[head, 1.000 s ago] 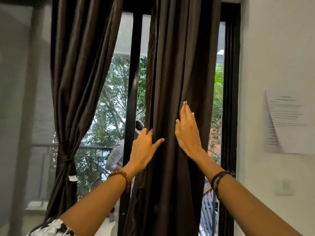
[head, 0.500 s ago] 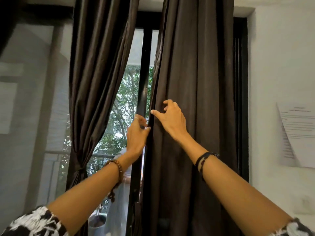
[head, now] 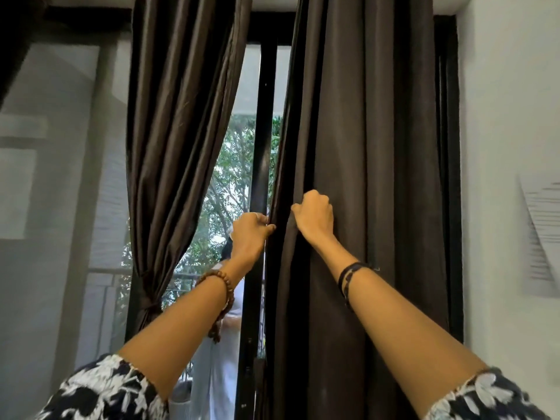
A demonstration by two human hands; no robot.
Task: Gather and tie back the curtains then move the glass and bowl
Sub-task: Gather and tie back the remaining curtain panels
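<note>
Two dark brown curtains hang over a black-framed window. The left curtain [head: 178, 147] is gathered and tied low down with a band [head: 148, 307]. The right curtain [head: 363, 147] hangs loose and covers the right pane. My left hand [head: 250, 234] pinches the right curtain's left edge. My right hand [head: 315, 216] grips a fold of the same curtain just to the right of that edge, fingers curled into the cloth. No glass or bowl is in view.
A black window post [head: 262, 147] stands between the curtains. A person in white [head: 224, 328] is outside on the balcony, by a railing [head: 103, 271]. White wall on the right carries a pinned paper sheet [head: 542, 234].
Both hands moved left from the curtain's middle to its left edge. My right hand went from flat on the cloth to curled round a fold. The view tilted up.
</note>
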